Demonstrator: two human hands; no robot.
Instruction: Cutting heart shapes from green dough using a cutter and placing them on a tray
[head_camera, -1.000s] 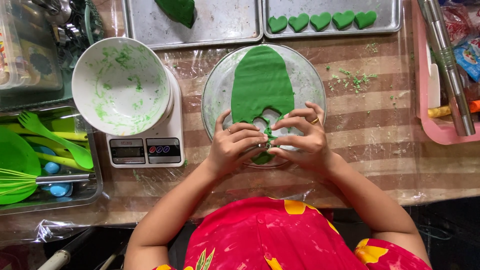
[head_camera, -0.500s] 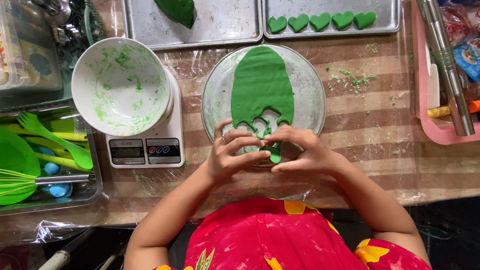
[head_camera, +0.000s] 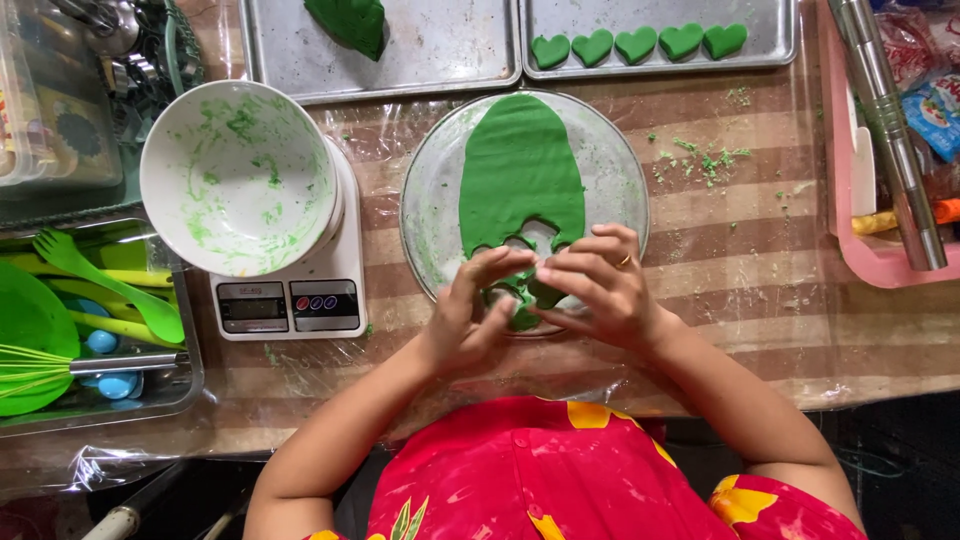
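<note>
Nearest the camera, the left hand (head_camera: 470, 325) and the right hand (head_camera: 600, 290) met over the near rim of the round glass plate (head_camera: 620, 170), fingertips drawn together around a small piece of green dough (head_camera: 535, 298) and, it seemed, a cutter whose shape could not be made out. Both hands were curled and pinching, not spread; a ring showed on the right one. The piece looked soft, light and easily bent out of shape, so it would want holding gently by its edges or pushing out from behind, never squeezing across the middle. Just beyond the fingers lay the rolled green dough sheet (head_camera: 520, 170), flat on the plate with a heart-shaped hole cut at its near end; thin and limp, it would likely stretch or tear if lifted by one edge. To the left stood a white bowl (head_camera: 238, 175) smeared with green, set on a white kitchen scale (head_camera: 290, 305), with a tray of green utensils (head_camera: 90, 300) further left. Crumbs (head_camera: 700, 160) dotted the striped table (head_camera: 750, 330). Farthest off, a metal baking tray (head_camera: 770, 40) held five green dough hearts (head_camera: 637, 44), and another tray (head_camera: 450, 60) a dough lump (head_camera: 350, 22).
</note>
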